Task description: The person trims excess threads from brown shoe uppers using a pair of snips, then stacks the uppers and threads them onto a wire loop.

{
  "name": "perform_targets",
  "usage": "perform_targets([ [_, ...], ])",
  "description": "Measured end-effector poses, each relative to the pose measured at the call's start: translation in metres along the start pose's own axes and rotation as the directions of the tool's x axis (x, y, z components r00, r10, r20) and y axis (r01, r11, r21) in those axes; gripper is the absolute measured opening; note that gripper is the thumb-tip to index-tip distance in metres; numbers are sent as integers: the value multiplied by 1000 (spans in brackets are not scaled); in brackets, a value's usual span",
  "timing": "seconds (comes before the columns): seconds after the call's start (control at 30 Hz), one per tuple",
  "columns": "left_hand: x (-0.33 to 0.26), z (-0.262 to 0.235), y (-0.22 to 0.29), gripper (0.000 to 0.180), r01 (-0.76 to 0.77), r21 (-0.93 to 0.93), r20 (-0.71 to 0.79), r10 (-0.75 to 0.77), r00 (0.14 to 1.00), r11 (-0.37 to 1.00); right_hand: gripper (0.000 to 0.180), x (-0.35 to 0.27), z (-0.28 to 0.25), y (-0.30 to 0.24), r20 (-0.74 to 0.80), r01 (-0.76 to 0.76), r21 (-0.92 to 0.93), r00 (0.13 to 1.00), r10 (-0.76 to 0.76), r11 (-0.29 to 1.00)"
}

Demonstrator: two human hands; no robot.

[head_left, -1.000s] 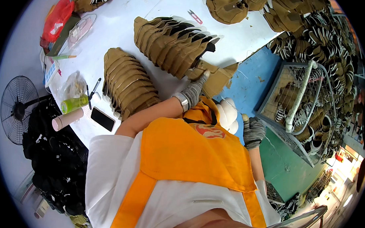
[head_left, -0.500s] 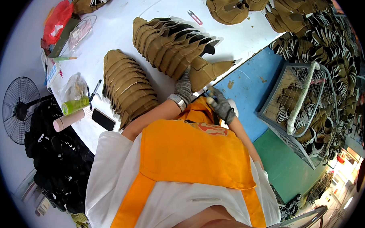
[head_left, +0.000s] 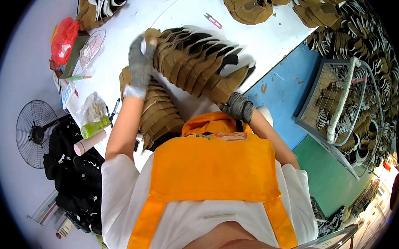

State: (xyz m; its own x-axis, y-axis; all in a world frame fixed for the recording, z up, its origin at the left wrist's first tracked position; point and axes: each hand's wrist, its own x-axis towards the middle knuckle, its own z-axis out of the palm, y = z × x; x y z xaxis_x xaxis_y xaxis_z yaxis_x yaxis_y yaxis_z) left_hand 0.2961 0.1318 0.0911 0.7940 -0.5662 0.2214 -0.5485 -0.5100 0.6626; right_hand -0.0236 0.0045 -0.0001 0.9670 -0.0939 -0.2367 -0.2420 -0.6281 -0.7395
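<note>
A row of brown shoe uppers (head_left: 188,65) with white and black linings lies nested on the white table. My left hand (head_left: 141,63), in a grey glove, grips the row's far left end. At the near right end, my right hand (head_left: 238,107), also gloved, closes on the last upper; its fingertips are partly hidden beneath the brown piece. A second nested row of brown uppers (head_left: 158,107) lies to the left, partly covered by my left forearm.
Red-handled thread snips (head_left: 213,20) lie beyond the row. More brown uppers (head_left: 249,10) sit at the far edge. On the left are a green bottle (head_left: 95,127), a pink flask (head_left: 89,142) and a fan (head_left: 35,134). A wire basket (head_left: 336,100) of uppers stands right.
My left hand has moved from the row's near end to its far left end. My right hand has come up to the near-end upper. The last upper now sits closer against the row.
</note>
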Motion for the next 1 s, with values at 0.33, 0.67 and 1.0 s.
perform_targets([
  [0.33, 46, 67, -28, 41, 135, 104, 165, -151, 975, 985, 39, 50, -3, -25, 9, -114, -139, 993, 116, 984],
  [0.67, 12, 58, -13, 40, 106, 313, 21, -119, 993, 944, 37, 113, -32, -33, 347, 2, -348, 929, 127, 937],
  [1.0, 20, 62, -43, 45, 183, 76, -44, -180, 983, 980, 36, 92, 44, 20, 49, -61, 317, 998, 48, 946],
])
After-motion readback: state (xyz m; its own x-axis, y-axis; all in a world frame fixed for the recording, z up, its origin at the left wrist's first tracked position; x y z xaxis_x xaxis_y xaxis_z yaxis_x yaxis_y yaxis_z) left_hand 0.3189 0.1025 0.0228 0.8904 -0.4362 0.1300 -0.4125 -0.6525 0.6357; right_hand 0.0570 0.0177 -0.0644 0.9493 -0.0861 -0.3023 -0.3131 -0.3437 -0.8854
